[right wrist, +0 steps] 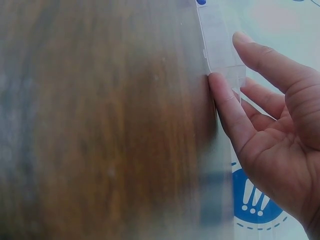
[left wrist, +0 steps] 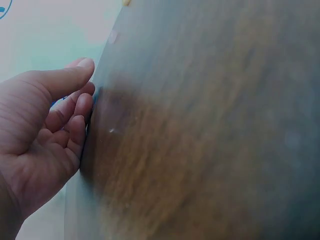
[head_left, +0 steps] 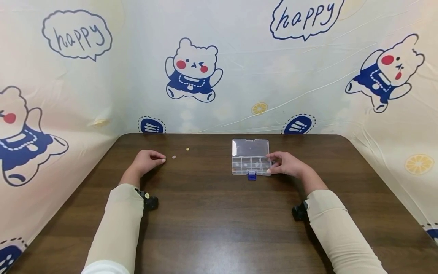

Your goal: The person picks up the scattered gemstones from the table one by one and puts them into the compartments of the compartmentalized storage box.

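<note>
The left hand (head_left: 149, 161) is at the left of the table, its thumb and fingertips close together near the surface. A small pale disc (head_left: 173, 156) lies just beyond the fingertips, with a small yellow piece (head_left: 187, 149) farther along. In the left wrist view the fingers are loosely bent, and no held thing shows. The right hand (head_left: 285, 163) holds the right end of a clear plastic compartment box (head_left: 236, 172), thumb at the front corner and fingers farther back. Its lid (head_left: 251, 147) is raised, and its blue latch (head_left: 251, 176) hangs forward. Small pale pieces sit in some compartments.
The dark wooden table (head_left: 219, 220) reaches back to a printed cloth (head_left: 239, 76) with cartoon bears. Black wrist cameras, left (head_left: 150, 203) and right (head_left: 300, 211), are worn under the sleeves' cuffs.
</note>
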`<act>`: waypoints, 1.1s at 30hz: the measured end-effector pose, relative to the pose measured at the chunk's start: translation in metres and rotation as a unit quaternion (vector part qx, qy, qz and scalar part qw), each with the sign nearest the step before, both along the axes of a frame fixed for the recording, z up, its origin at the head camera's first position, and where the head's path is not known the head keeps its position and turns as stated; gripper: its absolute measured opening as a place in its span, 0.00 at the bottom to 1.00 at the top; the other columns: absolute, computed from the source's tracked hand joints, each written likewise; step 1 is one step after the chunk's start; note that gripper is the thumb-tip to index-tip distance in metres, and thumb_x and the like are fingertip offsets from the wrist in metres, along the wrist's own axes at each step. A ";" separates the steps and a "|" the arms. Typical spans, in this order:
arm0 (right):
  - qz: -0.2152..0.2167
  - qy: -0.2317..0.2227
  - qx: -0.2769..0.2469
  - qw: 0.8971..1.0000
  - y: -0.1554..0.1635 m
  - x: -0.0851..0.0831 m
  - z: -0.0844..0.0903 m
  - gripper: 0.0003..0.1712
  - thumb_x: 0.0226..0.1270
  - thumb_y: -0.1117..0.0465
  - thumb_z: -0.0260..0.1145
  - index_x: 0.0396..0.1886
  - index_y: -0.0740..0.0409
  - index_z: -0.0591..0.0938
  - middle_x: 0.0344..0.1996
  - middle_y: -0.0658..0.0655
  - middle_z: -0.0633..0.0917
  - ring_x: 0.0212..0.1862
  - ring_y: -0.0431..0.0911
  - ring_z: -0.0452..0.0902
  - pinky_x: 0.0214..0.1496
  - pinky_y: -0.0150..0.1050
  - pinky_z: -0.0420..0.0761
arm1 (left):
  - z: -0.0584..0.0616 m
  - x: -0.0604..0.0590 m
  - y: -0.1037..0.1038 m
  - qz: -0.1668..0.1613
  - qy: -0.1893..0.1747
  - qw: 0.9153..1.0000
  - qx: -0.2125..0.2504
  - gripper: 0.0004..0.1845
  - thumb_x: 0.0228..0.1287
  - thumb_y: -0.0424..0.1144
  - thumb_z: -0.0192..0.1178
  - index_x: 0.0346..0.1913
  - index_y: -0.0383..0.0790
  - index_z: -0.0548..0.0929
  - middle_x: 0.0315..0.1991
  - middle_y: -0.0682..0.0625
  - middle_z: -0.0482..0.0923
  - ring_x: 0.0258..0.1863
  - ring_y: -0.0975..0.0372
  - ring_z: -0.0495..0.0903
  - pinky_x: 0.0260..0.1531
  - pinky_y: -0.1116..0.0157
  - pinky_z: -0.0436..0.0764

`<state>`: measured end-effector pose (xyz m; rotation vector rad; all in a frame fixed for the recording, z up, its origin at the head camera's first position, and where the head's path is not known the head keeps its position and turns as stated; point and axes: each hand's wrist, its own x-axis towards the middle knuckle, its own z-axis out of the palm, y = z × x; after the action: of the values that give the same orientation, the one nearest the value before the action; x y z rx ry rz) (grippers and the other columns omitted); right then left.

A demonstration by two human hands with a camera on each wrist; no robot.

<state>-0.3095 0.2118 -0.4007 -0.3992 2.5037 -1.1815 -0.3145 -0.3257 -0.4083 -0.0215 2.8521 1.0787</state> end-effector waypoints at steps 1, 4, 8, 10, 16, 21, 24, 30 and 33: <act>-0.001 0.000 0.000 1.000 0.000 0.000 0.000 0.42 0.58 0.57 0.75 0.69 0.61 0.68 0.61 0.66 0.73 0.47 0.52 0.77 0.57 0.46 0.76 | 0.000 0.000 0.000 -0.001 0.004 1.000 0.001 0.14 0.67 0.42 0.63 0.49 0.38 0.85 0.51 0.38 0.78 0.48 0.49 0.72 0.55 0.49 0.73; 0.000 0.001 0.002 1.000 0.000 0.000 0.001 0.42 0.58 0.57 0.75 0.69 0.62 0.68 0.61 0.66 0.73 0.47 0.51 0.77 0.57 0.46 0.76 | 0.000 0.001 0.001 -0.004 0.016 1.000 0.004 0.14 0.67 0.42 0.64 0.49 0.38 0.85 0.50 0.39 0.79 0.48 0.49 0.73 0.54 0.50 0.74; 0.003 0.004 0.002 1.000 -0.001 0.000 0.000 0.42 0.58 0.57 0.75 0.69 0.62 0.68 0.61 0.67 0.73 0.47 0.51 0.78 0.57 0.46 0.76 | 0.001 0.003 0.004 -0.012 0.029 0.999 0.003 0.14 0.66 0.43 0.65 0.48 0.38 0.86 0.49 0.39 0.80 0.48 0.49 0.74 0.53 0.51 0.75; 0.002 0.004 0.002 1.000 -0.001 0.000 0.000 0.42 0.58 0.56 0.75 0.69 0.62 0.68 0.61 0.67 0.73 0.47 0.51 0.78 0.57 0.46 0.76 | 0.003 0.005 0.006 -0.016 0.031 0.999 0.002 0.14 0.65 0.43 0.65 0.48 0.38 0.86 0.49 0.39 0.80 0.48 0.49 0.74 0.53 0.51 0.75; -0.001 0.003 0.006 1.000 -0.001 0.001 0.001 0.42 0.58 0.56 0.75 0.70 0.61 0.68 0.61 0.66 0.73 0.47 0.51 0.77 0.57 0.47 0.76 | 0.009 0.009 0.015 -0.020 0.032 0.999 0.011 0.13 0.65 0.42 0.65 0.47 0.38 0.85 0.49 0.40 0.80 0.47 0.49 0.74 0.53 0.51 0.76; 0.000 0.004 0.004 1.000 -0.001 0.001 0.001 0.42 0.57 0.56 0.75 0.69 0.62 0.68 0.61 0.66 0.73 0.47 0.51 0.77 0.57 0.46 0.76 | 0.014 0.011 0.021 -0.029 0.040 0.999 0.015 0.13 0.65 0.41 0.65 0.47 0.38 0.86 0.48 0.40 0.80 0.45 0.51 0.74 0.49 0.54 0.77; 0.000 0.004 0.004 1.000 -0.001 0.001 0.001 0.42 0.57 0.56 0.76 0.69 0.62 0.68 0.61 0.66 0.73 0.47 0.50 0.78 0.56 0.46 0.77 | 0.016 0.012 0.024 -0.036 0.041 0.998 0.015 0.13 0.65 0.41 0.65 0.47 0.37 0.86 0.47 0.41 0.81 0.43 0.51 0.74 0.45 0.58 0.77; 0.001 0.004 0.005 1.000 -0.001 0.000 0.001 0.42 0.57 0.56 0.76 0.69 0.62 0.68 0.61 0.66 0.73 0.47 0.50 0.78 0.57 0.46 0.76 | 0.019 0.014 0.031 -0.054 0.058 0.997 0.012 0.11 0.65 0.39 0.65 0.46 0.36 0.87 0.45 0.41 0.82 0.40 0.52 0.75 0.40 0.61 0.77; -0.002 0.002 0.005 1.000 -0.001 0.001 0.002 0.42 0.57 0.56 0.76 0.69 0.61 0.69 0.61 0.66 0.73 0.47 0.51 0.77 0.57 0.47 0.76 | 0.021 0.014 0.033 -0.063 0.061 0.996 0.010 0.11 0.65 0.39 0.65 0.46 0.36 0.87 0.44 0.42 0.83 0.40 0.52 0.75 0.40 0.60 0.78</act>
<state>-0.3088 0.2104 -0.3991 -0.3954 2.5144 -1.1699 -0.3009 -0.2922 -0.3875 0.2292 2.9032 1.1191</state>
